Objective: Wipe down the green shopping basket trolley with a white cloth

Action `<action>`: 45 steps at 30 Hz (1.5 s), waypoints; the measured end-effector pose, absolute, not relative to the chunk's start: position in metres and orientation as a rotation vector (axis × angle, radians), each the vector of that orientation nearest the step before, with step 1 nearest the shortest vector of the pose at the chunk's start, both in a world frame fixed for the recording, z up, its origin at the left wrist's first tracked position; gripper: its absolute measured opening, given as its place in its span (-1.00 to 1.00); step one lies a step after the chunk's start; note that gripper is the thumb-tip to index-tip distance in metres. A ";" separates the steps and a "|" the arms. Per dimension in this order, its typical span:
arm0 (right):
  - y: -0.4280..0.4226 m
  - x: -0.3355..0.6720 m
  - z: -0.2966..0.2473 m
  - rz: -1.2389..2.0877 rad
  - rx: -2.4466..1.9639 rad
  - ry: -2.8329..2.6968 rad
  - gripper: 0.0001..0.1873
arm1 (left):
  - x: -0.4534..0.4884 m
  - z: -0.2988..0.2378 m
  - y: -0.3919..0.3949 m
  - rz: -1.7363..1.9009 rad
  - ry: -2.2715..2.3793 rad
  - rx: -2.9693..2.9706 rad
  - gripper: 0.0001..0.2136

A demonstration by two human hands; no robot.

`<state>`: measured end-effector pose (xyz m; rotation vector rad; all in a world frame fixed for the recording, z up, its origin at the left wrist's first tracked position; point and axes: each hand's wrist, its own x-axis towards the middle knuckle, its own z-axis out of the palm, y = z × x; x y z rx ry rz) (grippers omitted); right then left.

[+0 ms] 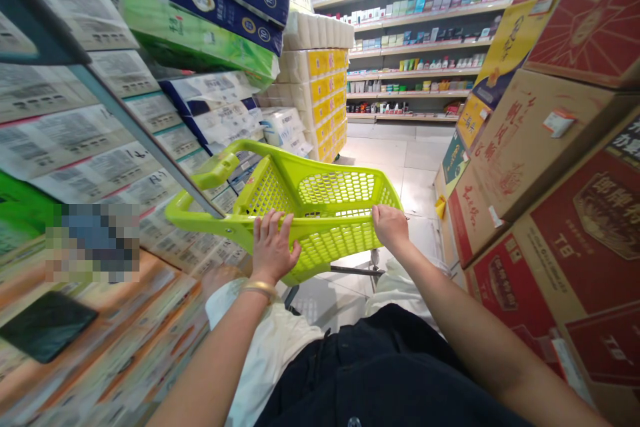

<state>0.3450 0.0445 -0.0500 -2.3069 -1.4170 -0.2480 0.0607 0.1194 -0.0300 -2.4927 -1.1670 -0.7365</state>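
A lime-green plastic shopping basket [330, 193] with perforated walls hangs in front of me, empty inside, its long handle [200, 210] sticking out to the left. My left hand [271, 245] grips the basket's near rim on the left, fingers curled over the edge, a gold bangle on the wrist. My right hand [390, 227] is closed on the near right corner of the rim. A metal cart frame [357, 271] shows just below the basket.
Stacked tissue and paper packs [210, 40] crowd the left side. Brown and red cardboard cartons [560, 167] are piled along the right. The tiled aisle floor [395, 160] runs ahead to shelves of small goods [415, 47] at the far end.
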 end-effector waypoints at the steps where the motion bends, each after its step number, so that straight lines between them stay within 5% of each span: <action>1: 0.046 0.340 -0.049 -0.240 -2.316 -1.411 -0.57 | 0.060 -0.030 0.120 -0.736 -1.163 -2.493 -0.46; 14: 0.070 0.276 -0.051 -0.182 -2.135 -1.718 -0.71 | 0.051 -0.030 0.122 -0.741 -1.164 -2.497 -0.46; 26: 0.032 0.353 -0.056 -0.276 -2.281 -1.428 -0.56 | 0.054 -0.029 0.129 -0.752 -1.174 -2.528 -0.44; 45: 0.025 0.296 -0.040 -0.121 -2.294 -1.545 -0.58 | 0.041 -0.019 0.158 -0.786 -1.197 -2.510 -0.61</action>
